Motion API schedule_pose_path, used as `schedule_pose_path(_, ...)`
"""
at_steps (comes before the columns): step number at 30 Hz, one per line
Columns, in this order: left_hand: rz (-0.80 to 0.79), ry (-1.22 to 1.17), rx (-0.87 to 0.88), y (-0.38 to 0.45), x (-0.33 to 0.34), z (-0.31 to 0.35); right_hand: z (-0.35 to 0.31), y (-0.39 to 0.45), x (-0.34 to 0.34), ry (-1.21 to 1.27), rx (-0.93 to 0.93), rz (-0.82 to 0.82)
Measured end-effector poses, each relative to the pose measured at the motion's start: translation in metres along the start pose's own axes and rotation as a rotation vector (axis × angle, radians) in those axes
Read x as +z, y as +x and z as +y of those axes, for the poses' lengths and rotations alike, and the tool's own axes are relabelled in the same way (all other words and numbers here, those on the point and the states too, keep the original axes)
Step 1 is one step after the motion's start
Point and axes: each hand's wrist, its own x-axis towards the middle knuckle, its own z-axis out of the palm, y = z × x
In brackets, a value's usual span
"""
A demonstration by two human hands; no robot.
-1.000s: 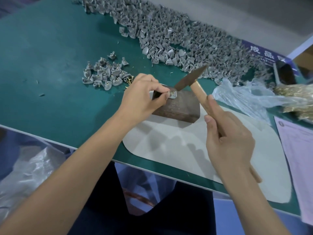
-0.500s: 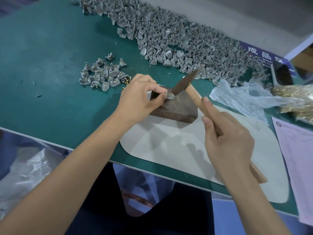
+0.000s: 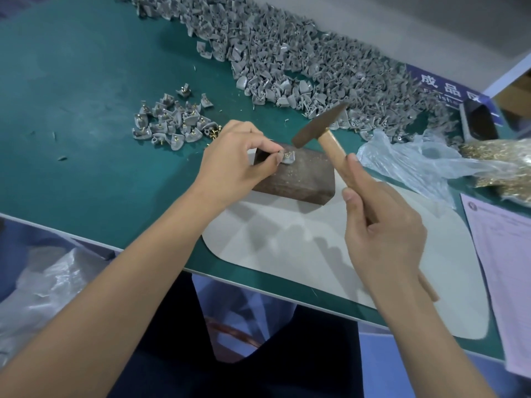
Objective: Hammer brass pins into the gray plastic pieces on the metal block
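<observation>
Left hand (image 3: 235,156) pinched the piece (image 3: 288,158) on the block (image 3: 298,179); right hand (image 3: 382,225) gripped the raised hammer (image 3: 319,126), next needing a square strike on the pin (image 3: 287,153)

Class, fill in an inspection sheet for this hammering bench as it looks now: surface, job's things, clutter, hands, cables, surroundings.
Surface: green table with a pale mat at the near edge.
Job's things: metal block on the mat's far end; one gray piece with brass pin on it; hammer raised above.
Clutter: large gray heap; small pinned pile; bag of brass pins; paper sheet.
Hands: left hand pinches the piece; right hand grips the hammer handle.
Cables: nothing seen.
Surroundings: blue sign; plastic bag below the table.
</observation>
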Motion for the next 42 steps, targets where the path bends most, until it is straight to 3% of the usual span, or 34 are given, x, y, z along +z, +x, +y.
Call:
schedule_pose_path(9,0.022,0.039,-0.018,0.001,0.001,-0.001,0.002,0.000,-0.008,-0.039,-0.041,-0.028)
schedule_pose_path(12,-0.001,0.042,-0.021,0.001,0.002,-0.002,0.000,-0.001,-0.012,-0.009,-0.011,0.050)
schedule_pose_path(16,0.003,0.016,-0.017,0.002,0.001,-0.002,-0.004,0.002,-0.012,-0.038,-0.049,-0.050)
schedule_pose_path(19,-0.021,0.030,-0.019,0.001,0.003,0.000,-0.005,0.002,-0.014,-0.007,-0.020,0.012)
schedule_pose_path(22,-0.009,0.016,-0.023,0.001,0.001,0.000,-0.005,0.005,-0.014,-0.034,0.001,-0.071)
schedule_pose_path(28,-0.012,0.028,-0.030,0.001,0.000,0.001,-0.005,0.004,-0.012,-0.016,0.032,-0.077)
schedule_pose_path(31,-0.030,0.028,-0.036,0.000,-0.001,0.001,-0.008,0.002,-0.012,0.005,0.016,0.014)
schedule_pose_path(35,-0.022,0.013,-0.035,0.001,0.000,0.000,-0.008,0.004,-0.012,-0.022,0.000,-0.071)
schedule_pose_path(39,-0.034,0.017,-0.037,0.001,0.001,-0.001,-0.011,0.002,-0.012,-0.005,0.019,0.019)
schedule_pose_path(42,-0.021,0.014,-0.034,0.002,0.000,-0.002,-0.010,0.003,-0.014,-0.049,0.032,-0.076)
